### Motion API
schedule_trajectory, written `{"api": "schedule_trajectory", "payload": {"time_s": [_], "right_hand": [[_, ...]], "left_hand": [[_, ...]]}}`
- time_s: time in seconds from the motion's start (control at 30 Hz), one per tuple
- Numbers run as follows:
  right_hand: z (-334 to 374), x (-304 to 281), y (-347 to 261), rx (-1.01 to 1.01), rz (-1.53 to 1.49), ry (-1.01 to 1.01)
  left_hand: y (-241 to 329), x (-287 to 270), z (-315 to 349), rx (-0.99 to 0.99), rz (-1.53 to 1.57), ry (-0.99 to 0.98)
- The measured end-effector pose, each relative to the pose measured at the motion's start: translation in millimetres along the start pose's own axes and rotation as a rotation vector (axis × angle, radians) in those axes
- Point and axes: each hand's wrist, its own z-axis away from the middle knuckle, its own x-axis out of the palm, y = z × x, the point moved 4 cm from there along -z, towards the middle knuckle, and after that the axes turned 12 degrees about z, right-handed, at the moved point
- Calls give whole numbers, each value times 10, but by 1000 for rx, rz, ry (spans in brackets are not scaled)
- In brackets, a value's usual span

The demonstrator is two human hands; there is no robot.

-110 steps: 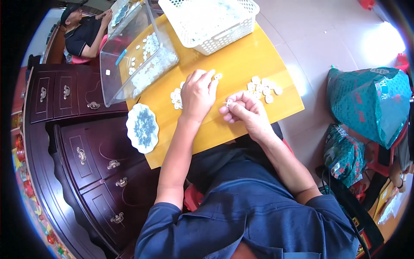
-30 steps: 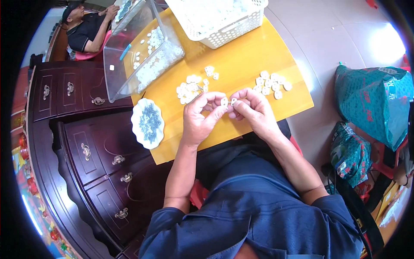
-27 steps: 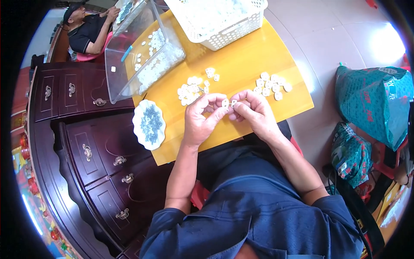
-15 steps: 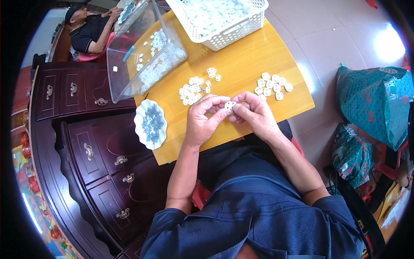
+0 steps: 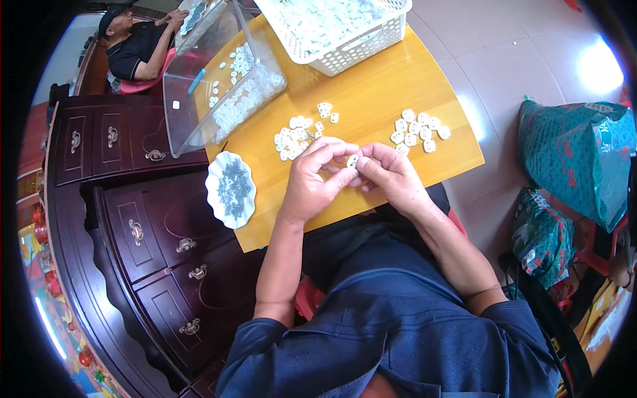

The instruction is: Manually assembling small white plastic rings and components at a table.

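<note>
Over the near part of the wooden table [image 5: 358, 89], my left hand [image 5: 312, 178] and my right hand [image 5: 393, 178] meet fingertip to fingertip. Pinched between their thumbs and forefingers is a small white plastic piece [image 5: 352, 161] with dark holes or spots. Just beyond my left hand lies a loose heap of similar white pieces [image 5: 289, 138], and a smaller cluster [image 5: 324, 110] sits past it. To the right, a group of rounded-square white pieces [image 5: 412, 127] is spread on the wood. My fingers partly cover the held piece.
A scalloped white dish [image 5: 212, 182] of small grey parts stands at the table's left edge. Clear plastic bin [image 5: 182, 99] and white perforated basket [image 5: 358, 56] hold more pieces. Dark drawers [image 5: 136, 232] stand left, teal bags [image 5: 564, 152] right. Another person [image 5: 136, 50] sits far left.
The held piece has turned slightly between my fingertips and shows a narrower face. Both hands stay in nearly the same place.
</note>
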Motion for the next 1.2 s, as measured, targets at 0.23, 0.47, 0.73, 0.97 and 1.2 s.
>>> {"api": "schedule_trajectory", "payload": {"time_s": [0.23,0.47,0.73,0.97,1.2], "right_hand": [[-17,31,0,12,-295,40],[-34,-37,61,34,-445,5],[-7,-73,-6,44,-422,14],[26,-73,-63,-24,-321,120],[28,-92,-79,-114,-263,175]], "left_hand": [[165,195,57,332,-574,169],[164,230,30,449,-643,174],[191,219,8,444,-590,106],[179,222,-21,450,-564,92],[214,263,-45,512,-575,88]]}}
